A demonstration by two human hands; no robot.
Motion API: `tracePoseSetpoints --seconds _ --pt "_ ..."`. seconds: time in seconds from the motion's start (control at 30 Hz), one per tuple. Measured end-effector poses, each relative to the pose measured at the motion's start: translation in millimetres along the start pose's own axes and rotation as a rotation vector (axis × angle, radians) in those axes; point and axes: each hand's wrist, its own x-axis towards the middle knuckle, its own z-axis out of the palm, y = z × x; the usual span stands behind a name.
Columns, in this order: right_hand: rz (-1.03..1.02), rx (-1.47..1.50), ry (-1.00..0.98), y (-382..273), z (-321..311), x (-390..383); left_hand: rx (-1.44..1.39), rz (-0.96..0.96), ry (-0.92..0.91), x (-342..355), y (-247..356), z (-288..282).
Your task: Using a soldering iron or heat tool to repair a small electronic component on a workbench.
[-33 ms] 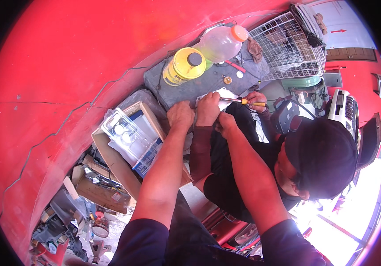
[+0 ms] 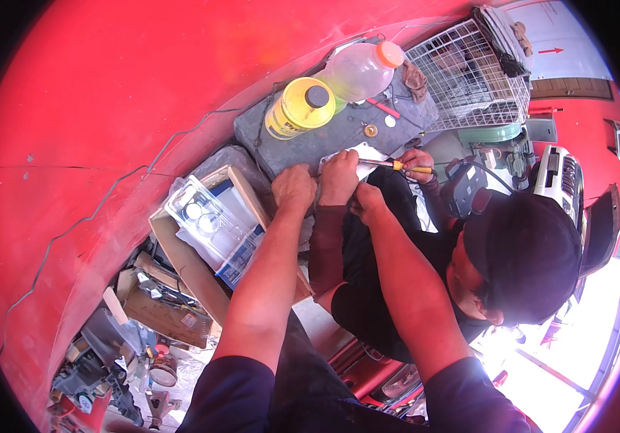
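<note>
By table's [image 2: 292, 148] near side, my left hand [image 2: 295, 187], right hand [image 2: 370, 200] curled, contents hidden; between, co-worker's hand [image 2: 339, 178] on white piece [image 2: 371, 152], apparently steadying it under screwdriver [image 2: 398, 165].

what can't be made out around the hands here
All in the head view:
left hand: fingertips and anything in them, hidden by the back of the hand
right hand: most of its grip, hidden by the hand itself
yellow-handled tool: its tip, apparently behind the co-worker's nearer hand
cardboard box: its bottom, covered by plastic packaging
</note>
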Motion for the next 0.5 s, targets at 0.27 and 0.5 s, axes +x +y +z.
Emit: tracePoseSetpoints --seconds 0.27,0.5 --pt "-0.014 0.027 -0.026 5.0 -4.1 9.5 -0.002 -0.01 -0.012 0.6 1.4 0.2" --pt "-0.002 0.023 -0.005 1.6 -3.6 3.8 0.03 -0.005 -0.017 -0.7 3.6 -1.9"
